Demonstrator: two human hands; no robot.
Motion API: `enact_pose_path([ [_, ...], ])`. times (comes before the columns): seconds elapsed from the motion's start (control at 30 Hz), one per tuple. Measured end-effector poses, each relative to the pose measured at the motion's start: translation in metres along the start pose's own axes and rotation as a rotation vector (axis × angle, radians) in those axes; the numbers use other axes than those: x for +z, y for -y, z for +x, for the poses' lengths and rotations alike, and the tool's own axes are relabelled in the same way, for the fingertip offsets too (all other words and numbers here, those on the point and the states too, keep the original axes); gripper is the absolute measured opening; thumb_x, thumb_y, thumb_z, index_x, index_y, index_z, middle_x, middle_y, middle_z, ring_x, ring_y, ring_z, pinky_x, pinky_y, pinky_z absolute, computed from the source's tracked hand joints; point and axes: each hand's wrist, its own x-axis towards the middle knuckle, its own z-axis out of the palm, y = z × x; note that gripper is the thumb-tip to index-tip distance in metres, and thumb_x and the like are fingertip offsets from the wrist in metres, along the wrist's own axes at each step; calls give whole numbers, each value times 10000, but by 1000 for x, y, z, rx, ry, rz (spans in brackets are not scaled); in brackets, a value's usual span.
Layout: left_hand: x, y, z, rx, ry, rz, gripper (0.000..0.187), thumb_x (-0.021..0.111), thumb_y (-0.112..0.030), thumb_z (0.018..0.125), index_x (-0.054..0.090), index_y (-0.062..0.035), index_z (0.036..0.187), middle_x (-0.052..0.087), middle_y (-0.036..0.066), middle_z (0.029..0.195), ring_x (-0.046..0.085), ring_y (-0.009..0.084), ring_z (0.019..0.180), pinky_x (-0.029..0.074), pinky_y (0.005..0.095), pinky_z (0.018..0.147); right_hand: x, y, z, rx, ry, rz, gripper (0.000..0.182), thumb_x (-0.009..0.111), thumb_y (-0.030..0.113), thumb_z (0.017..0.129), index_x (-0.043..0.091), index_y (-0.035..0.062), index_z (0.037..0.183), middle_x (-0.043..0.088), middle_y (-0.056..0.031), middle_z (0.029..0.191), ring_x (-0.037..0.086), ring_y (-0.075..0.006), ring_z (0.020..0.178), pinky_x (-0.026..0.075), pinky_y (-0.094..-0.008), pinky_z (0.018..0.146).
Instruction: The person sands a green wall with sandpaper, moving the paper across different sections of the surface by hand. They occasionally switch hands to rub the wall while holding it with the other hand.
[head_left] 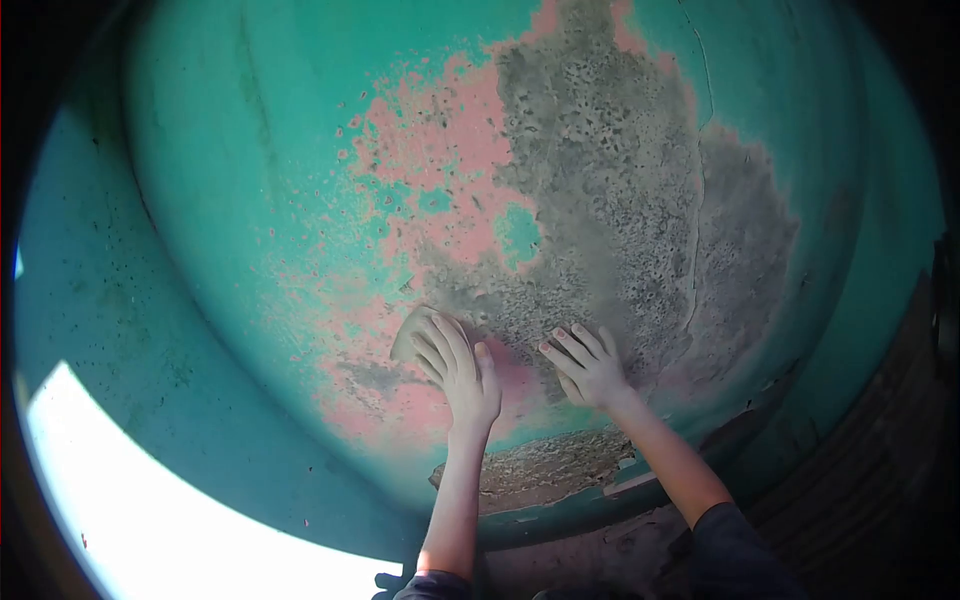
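A worn wall [640, 200] fills the view, with green paint, pink patches and a rough grey area of bare plaster. My left hand [460, 370] presses a greyish piece of sandpaper [404, 338] against it, at the lower edge of the grey area. The sandpaper's edge shows past the fingers; the rest is hidden under the hand. To the right, my right hand [590, 372] lies on the grey surface with its fingers outstretched. I see nothing held in it.
Below the hands, a broken strip [550, 468] of exposed rough material runs along the wall's base. A green side wall [130, 290] stands at the left, above a brightly lit white patch [150, 490]. Dark ribbed ground or boards [860, 480] lie at the lower right.
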Motion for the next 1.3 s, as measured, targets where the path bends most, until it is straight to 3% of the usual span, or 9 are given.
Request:
enact_pose_path([
  [0.1,31,-11,-48,-26,368,111,692,371,-324,1035,95,22,1567,69,297,1618,-16,578,1457,2,674,1144,0,16,-1,76,-46,29,515,577,271,910,545,284,1424,479,-21,1496,426,-249,1372,244,-561,1141],
  [0.2,32,-5,-62,39,483,94,696,386,-328,1027,115,17,1567,87,293,1617,-3,587,1452,14,689,1136,-11,23,2,110,-24,74,471,594,246,903,595,213,1373,481,-105,1482,426,-328,1370,247,-593,1127],
  [0.37,17,-15,2,93,134,44,685,398,-356,1029,162,-18,1575,130,236,1632,33,553,1469,27,701,1129,-22,32,-3,173,25,212,582,672,162,832,544,181,1399,481,-116,1480,422,-343,1383,253,-606,1136],
  [0.6,14,-19,-30,282,471,-178,797,501,-393,932,206,-9,1564,125,226,1639,55,519,1487,30,695,1136,-25,40,-1,17,54,361,727,739,158,754,497,224,1437,453,-63,1499,426,-294,1388,293,-556,1137],
  [0.93,-3,-4,-33,195,233,-730,736,473,-485,979,399,73,1453,396,282,1508,341,404,1438,236,487,1182,-26,74,10,184,112,119,811,753,172,721,459,252,1472,385,-94,1546,491,-257,1267,314,-545,1097],
  [1.0,-7,-5,-31,72,42,-786,660,495,-420,986,442,79,1414,463,265,1455,422,378,1386,303,472,1154,-27,80,10,228,178,9,806,713,173,778,404,257,1517,340,-86,1577,472,-235,1285,303,-548,1103],
  [1.03,-14,-3,-28,137,11,-754,548,573,-256,959,477,57,1398,474,260,1446,444,399,1365,341,474,1131,-28,80,9,230,173,4,806,713,173,778,404,257,1517,340,-86,1577,472,-235,1285,303,-548,1103],
  [1.13,-24,-19,-21,131,70,-437,532,619,-180,927,491,44,1392,474,257,1440,443,414,1355,355,476,1120,-29,84,4,314,171,-67,740,668,227,830,399,239,1519,320,-134,1584,457,-262,1299,286,-579,1101],
  [1.3,-18,-33,-22,137,99,-340,526,637,-143,916,498,-2,1403,440,238,1478,394,401,1393,326,471,1143,-24,94,20,445,53,-112,738,644,366,866,369,234,1538,290,-190,1586,401,-332,1357,246,-650,1095],
])
